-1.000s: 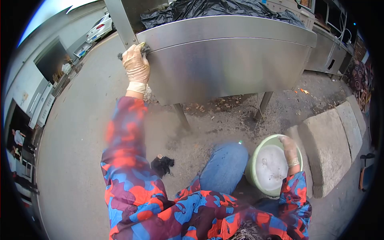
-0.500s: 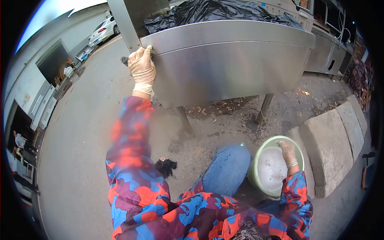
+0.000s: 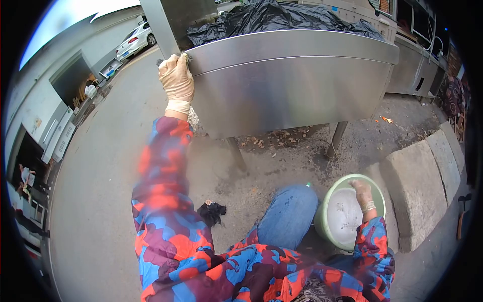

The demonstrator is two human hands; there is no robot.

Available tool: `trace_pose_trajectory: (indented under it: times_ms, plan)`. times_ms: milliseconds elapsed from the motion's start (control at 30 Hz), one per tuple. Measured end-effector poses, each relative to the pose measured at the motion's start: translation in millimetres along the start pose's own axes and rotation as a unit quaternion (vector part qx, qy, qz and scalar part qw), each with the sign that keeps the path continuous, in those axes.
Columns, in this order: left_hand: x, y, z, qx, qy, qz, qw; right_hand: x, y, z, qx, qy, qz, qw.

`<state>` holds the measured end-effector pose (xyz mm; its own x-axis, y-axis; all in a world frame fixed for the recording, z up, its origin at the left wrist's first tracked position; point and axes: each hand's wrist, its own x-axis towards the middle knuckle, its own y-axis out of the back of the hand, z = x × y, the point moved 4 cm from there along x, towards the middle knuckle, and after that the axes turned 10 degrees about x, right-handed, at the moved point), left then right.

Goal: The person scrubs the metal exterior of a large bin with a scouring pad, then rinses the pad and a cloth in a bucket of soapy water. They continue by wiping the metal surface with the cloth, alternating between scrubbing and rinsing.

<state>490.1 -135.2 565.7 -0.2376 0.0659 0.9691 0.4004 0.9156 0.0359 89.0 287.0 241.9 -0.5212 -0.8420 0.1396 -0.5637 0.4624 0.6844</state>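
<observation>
My left hand (image 3: 176,83), in a pale rubber glove, reaches up to the left corner of a stainless steel cabinet (image 3: 287,90). Its fingers are closed round a grey scouring pad (image 3: 160,62), whose edges poke out on both sides, pressed against the metal. My right hand (image 3: 361,193), also gloved, is inside a light green basin (image 3: 326,227) by its far right wall. Those fingers look curled; whether they hold anything is hidden. Whitish, cloudy liquid (image 3: 344,216) with dark specks lies in the basin.
Black plastic sheeting (image 3: 282,20) covers the cabinet's top. Stone blocks (image 3: 416,189) flank the basin on the right. A black crumpled thing (image 3: 212,212) lies on the ground beside my knee (image 3: 289,214). A white car (image 3: 136,39) and another person (image 3: 26,176) are far left.
The whole view has shifted slightly, with the cabinet and basin a little lower and to the right. My left hand has crept up against the cabinet's corner; my right hand remains in the basin.
</observation>
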Motion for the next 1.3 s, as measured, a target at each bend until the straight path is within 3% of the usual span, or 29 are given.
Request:
trace_pose_trajectory:
  times_ms: [67,167,267,333,433,500,667,733,800,900,1000,1133,1300]
  plan:
    - [-13.1,5.6,7.3,0.004,0.0,0.001,1.0,1.7,1.0,-1.1,0.005,-0.005,0.001,1.0]
    - [-32.2,7.1,14.2,0.017,-0.071,-0.059,0.996,3.0,2.0,2.7,0.046,-0.011,0.013,0.999]
    - [-23.5,11.7,6.9,-0.039,-0.048,-0.075,0.995,0.4,9.5,1.6,0.098,-0.022,0.042,0.994]
    - [-5.2,15.8,-0.8,-0.069,-0.024,-0.005,0.997,-2.2,10.7,5.6,0.112,-0.027,0.051,0.992]
    - [23.5,23.5,-0.7,-0.065,-0.009,0.03,0.997,-5.7,10.3,20.2,-0.001,0.028,0.03,0.999]
    - [26.4,19.4,3.4,0.03,0.024,-0.053,0.998,-8.8,9.4,23.1,-0.032,0.023,0.03,0.999]
    - [-13.9,7.3,0.7,0.031,-0.018,-0.036,0.999,-7.4,9.2,22.9,-0.018,0.015,0.018,1.0]
    - [-24.6,6.4,-0.6,0.009,-0.073,-0.138,0.988,-4.5,4.3,30.1,-0.017,0.019,0.013,1.0]
    - [-18.8,12.0,-4.6,-0.008,-0.095,-0.132,0.987,-2.9,4.4,44.8,0.09,-0.017,0.046,0.995]
    - [13.7,30.9,-9.7,-0.015,-0.058,-0.048,0.997,-5.8,9.9,31.7,0.136,-0.067,0.05,0.987]
    - [25.0,15.2,-5.2,-0.017,-0.038,-0.075,0.996,-4.8,4.3,30.3,0.052,-0.008,0.017,0.998]
    - [-21.1,9.5,7.5,0.045,-0.089,-0.1,0.99,-4.7,2.5,23.3,0.014,0.011,0.017,1.0]
    - [-66.8,15.8,-0.9,-0.004,-0.089,-0.15,0.985,-6.5,5.1,23.3,0.02,-0.023,0.004,1.0]
